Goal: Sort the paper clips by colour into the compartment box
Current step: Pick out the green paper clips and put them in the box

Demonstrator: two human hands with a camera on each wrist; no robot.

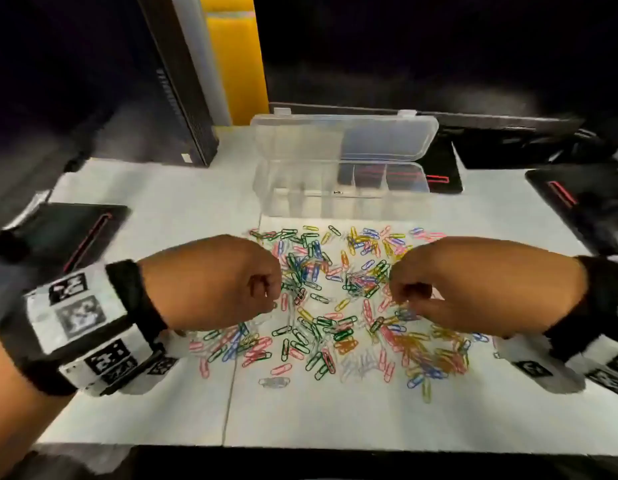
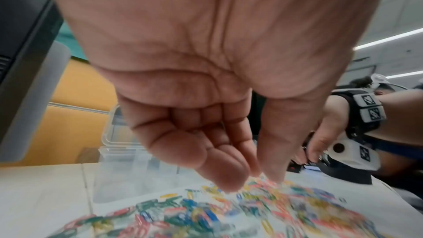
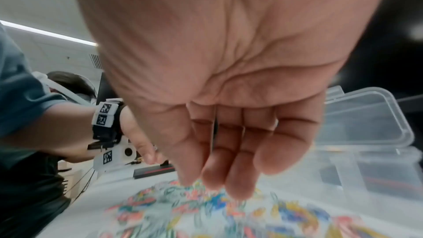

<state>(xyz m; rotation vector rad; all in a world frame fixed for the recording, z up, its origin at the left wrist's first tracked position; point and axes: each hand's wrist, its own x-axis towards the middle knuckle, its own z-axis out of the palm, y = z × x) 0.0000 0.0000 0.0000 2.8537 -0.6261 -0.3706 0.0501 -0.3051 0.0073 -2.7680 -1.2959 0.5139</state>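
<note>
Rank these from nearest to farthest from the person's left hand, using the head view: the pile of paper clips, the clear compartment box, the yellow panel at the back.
1. Pile of paper clips: directly under and beside the fingertips of the left hand.
2. Clear compartment box: beyond the pile, lid open.
3. Yellow panel: farthest, upright behind the box.

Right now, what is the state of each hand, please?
Left hand: fingers curled down over the paper clips; cannot tell whether it holds one.
Right hand: the same, cannot tell.
</note>
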